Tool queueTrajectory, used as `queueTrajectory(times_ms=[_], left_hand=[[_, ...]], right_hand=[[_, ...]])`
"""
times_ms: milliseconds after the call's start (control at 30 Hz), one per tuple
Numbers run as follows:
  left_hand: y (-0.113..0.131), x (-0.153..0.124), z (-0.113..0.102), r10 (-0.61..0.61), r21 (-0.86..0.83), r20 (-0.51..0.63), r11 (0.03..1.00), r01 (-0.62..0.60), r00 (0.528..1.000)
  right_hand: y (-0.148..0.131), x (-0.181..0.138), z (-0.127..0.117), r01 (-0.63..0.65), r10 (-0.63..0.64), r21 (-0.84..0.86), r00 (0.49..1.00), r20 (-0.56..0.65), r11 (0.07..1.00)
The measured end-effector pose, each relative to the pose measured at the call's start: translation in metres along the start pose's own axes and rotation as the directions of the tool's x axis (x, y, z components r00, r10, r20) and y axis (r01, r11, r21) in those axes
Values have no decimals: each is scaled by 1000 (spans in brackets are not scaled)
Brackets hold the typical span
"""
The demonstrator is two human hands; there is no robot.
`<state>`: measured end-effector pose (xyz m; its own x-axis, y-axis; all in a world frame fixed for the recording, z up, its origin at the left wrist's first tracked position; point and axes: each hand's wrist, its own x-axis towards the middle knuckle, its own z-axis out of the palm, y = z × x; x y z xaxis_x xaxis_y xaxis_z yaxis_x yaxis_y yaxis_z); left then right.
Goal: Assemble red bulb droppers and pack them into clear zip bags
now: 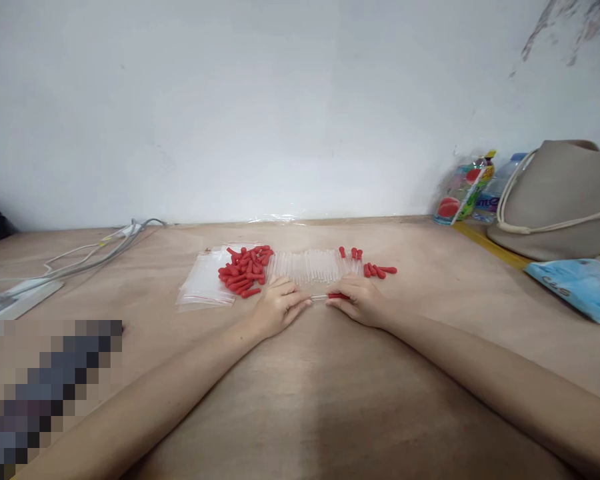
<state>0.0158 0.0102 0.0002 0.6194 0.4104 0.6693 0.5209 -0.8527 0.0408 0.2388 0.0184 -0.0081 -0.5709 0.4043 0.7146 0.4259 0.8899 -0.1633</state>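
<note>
Plain white wall at the back, bare wooden table [300,400] in front, and both hands meet at the middle of it. The left hand [279,305] is pinched narrow on a clear tube [319,297], which lies level just above the table and bridges the gap between the two hands. The right hand [361,301] is closed on a red bulb [338,296] right at the tube's end, fingertips almost touching those of the left hand.

It looks like bulb meeting tube. Done well, the tube stays level and in line with the bulb's mouth, the grip sits close to the joint, and the push is straight with a slight twist. A thin tube like that would not like being bent.

Just beyond the fingertips lies a row of clear tubes [310,265] side by side. Beyond the left hand sits a heap of red bulbs [246,270], and flat plastic bags [203,283] lie further to that side. Beyond the right hand are a few loose red bulbs [380,271].

Far out past the left hand, grey cables [93,257] trail along the table. Far out past the right hand are a tan hat [563,200], bottles [467,183] by the wall and a blue packet [577,287].
</note>
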Motion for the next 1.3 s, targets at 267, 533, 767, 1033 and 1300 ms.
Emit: queueTrajectory(times_ms=[267, 533, 767, 1033, 1300], left_hand=[[-1, -1, 1, -5, -17, -3, 1000, 5, 1000], [-1, -1, 1, -12, -18, 9, 1000, 12, 1000], [1, 1, -1, 5, -20, 1, 1000, -5, 1000], [1, 3, -2, -79, -43, 2, 996, 79, 997], [5, 4, -7, -232, -85, 43, 968, 235, 972]], right_hand=[[-2, -1, 0, 25, -25, 2, 1000, -6, 1000], [-3, 0, 1, 14, -14, 11, 1000, -7, 1000], [-4, 2, -2, -14, 12, 35, 999, 52, 999], [-4, -1, -8, -376, 362, 282, 926, 105, 882], [14, 22, -29, -530, 665, 650, 745, 50, 545]])
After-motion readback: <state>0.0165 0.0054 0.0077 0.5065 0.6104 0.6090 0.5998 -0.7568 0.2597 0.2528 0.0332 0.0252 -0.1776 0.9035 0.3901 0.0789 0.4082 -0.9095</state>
